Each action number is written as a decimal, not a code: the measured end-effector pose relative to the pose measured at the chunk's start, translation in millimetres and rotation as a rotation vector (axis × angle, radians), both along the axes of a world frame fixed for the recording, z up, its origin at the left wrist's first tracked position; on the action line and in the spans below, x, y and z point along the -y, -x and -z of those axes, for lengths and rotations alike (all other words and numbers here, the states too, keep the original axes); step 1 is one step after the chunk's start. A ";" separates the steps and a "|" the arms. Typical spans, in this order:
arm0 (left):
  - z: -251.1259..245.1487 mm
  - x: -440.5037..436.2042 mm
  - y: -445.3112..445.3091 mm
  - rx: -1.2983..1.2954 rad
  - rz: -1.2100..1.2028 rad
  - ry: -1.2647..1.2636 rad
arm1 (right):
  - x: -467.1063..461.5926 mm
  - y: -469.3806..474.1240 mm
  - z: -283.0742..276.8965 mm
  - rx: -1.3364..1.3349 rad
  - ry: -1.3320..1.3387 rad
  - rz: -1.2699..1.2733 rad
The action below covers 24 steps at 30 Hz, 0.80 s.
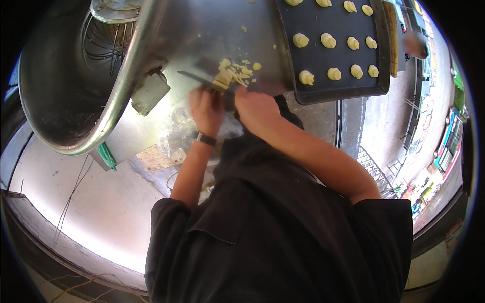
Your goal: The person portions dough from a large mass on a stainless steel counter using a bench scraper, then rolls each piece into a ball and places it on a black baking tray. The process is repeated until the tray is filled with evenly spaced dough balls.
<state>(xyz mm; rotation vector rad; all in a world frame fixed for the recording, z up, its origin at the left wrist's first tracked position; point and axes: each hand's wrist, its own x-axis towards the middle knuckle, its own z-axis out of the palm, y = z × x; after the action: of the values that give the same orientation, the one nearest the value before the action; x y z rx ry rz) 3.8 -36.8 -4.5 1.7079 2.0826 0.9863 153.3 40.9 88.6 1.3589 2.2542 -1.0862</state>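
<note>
My right hand point(257, 108) is closed round the handle end of a knife point(197, 78), whose dark blade points to the upper left. The blade lies against a pale yellow block point(222, 80), possibly butter or cheese, on the metal table point(212, 30). My left hand point(206, 108), with a dark band on its wrist, is at the near side of the block and blade; its fingertips are partly hidden, so its hold cannot be told. Thin yellow slices and crumbs point(242, 72) lie beside the block. On a dark baking tray point(337, 57) to the right sit rows of small pale dough pieces point(328, 40).
A big metal mixing bowl point(125, 75) with a wire whisk point(108, 41) stands at the left. Near it is a greyish block-like object point(150, 92). Clear plastic wrapping point(172, 132) lies left of my left wrist. Another person point(415, 43) is beyond the tray.
</note>
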 end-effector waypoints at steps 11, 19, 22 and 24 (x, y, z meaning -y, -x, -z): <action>5.1 -3.0 1.8 -0.010 -0.018 -0.036 | -7.6 20.0 25.8 -0.006 -0.005 0.041; -2.6 1.8 -4.3 0.002 -0.083 -0.011 | -0.8 6.7 17.7 -0.096 -0.071 0.077; -2.0 7.9 -4.6 0.000 -0.082 0.048 | 9.5 -2.9 12.0 -0.117 -0.074 0.050; 1.0 6.6 -4.4 -0.005 -0.079 0.032 | 9.9 -4.7 12.1 -0.119 -0.097 0.029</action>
<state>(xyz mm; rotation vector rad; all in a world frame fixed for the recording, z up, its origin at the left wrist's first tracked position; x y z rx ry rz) 8.2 -43.4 -5.6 1.6254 2.1726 0.9673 158.0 31.0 76.5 1.4031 2.4077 -1.1075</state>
